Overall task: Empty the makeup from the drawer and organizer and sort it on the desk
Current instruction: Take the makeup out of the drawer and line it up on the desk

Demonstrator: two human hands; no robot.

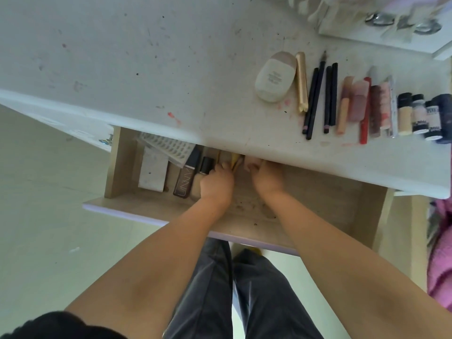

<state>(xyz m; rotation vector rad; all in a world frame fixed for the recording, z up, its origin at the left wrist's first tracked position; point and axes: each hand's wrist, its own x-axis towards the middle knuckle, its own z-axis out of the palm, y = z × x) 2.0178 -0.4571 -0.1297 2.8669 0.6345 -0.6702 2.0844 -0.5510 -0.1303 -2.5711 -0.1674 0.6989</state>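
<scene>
Drawer (318,192), pulled open under the desk (171,69) edge, part of its contents left: a dark foundation tube (187,176) lettered "UNNY", a black-capped bottle (206,165) beside it, a sheet of false lashes (168,146), a pale flat packet (152,172). My left hand (216,183) reaches to the back, fingers curled round slim yellowish sticks (234,161); my right hand (267,178) is close beside it, fingers bent on something pale under the desk lip, what it is I cannot tell. Sorted on the desk, right side: an oval cream compact (274,78) with print too small to read, a gold tube (302,81), black pencils (320,94), pink and red lip items (362,106), small bottles (419,113) with blurred labels. Risks, as I judge them: the desk overhang hides my fingertips, so a stick may slip and roll to the back; my left wrist sits against the capped bottle and could knock it over; lifting both handfuls together could scrape the desk lip.
</scene>
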